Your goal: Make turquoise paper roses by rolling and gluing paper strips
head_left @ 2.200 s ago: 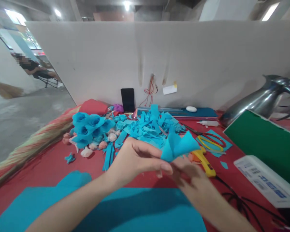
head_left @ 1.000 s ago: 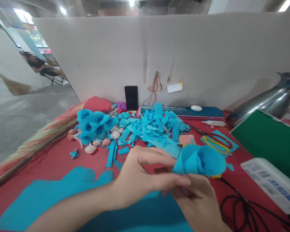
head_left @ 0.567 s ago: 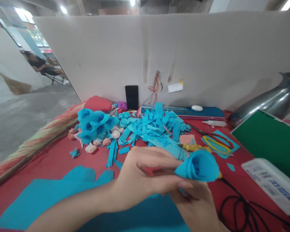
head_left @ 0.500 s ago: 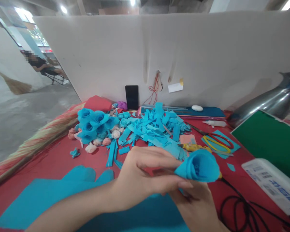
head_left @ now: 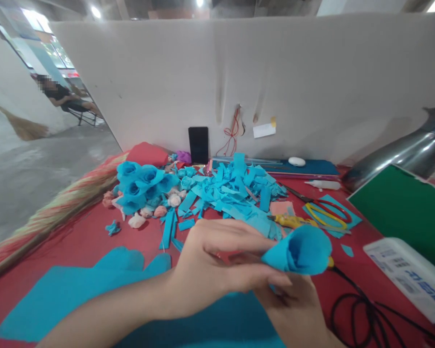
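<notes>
My left hand (head_left: 221, 263) pinches the narrow base of a blue crepe-paper flower (head_left: 304, 251), thumb and fingers closed on it. The flower is a cone with its wide open end facing right and a rolled centre inside. Below and behind it, my right hand (head_left: 293, 304) is closed at the flower's base; its fingertips are partly hidden by the left hand. Under my forearms lie large blue paper sheets (head_left: 58, 295). Beyond the hands is a heap of blue paper strips (head_left: 235, 188), with a bunch of blue paper flowers (head_left: 141, 183) to its left.
Scissors (head_left: 326, 215) and a yellow-handled tool (head_left: 293, 221) lie right of the heap. A black cable (head_left: 369, 299), a white box (head_left: 402, 275), a green board (head_left: 406, 212) and a metal jug (head_left: 402, 150) stand on the right. A phone (head_left: 198, 145) leans on the white partition.
The flower has turned in my fingers, so its opening shows the inner petals differently. Both hands stay in nearly the same place.
</notes>
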A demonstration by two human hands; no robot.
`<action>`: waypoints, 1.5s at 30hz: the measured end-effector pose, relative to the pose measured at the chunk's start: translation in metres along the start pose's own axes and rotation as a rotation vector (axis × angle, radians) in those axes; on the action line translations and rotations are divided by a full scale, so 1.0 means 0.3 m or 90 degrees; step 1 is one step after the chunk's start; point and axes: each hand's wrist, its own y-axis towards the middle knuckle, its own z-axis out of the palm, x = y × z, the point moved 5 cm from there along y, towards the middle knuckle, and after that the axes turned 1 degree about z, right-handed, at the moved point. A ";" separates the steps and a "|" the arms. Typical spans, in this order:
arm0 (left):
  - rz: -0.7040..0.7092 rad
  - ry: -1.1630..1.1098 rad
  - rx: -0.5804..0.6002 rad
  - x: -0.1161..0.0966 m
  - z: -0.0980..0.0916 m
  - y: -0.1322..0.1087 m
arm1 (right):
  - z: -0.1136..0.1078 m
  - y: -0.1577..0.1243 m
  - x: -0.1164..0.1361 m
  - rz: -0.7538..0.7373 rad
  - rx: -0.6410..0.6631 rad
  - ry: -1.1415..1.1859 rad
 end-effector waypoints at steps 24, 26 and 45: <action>-0.007 -0.001 -0.042 0.008 -0.009 0.000 | 0.008 0.003 0.004 0.017 0.002 0.081; -0.013 -0.025 -0.038 0.004 -0.012 -0.001 | 0.006 0.007 0.006 0.010 -0.002 0.103; -0.048 0.040 0.105 0.056 0.035 0.005 | -0.237 0.029 0.024 0.062 -0.214 -0.144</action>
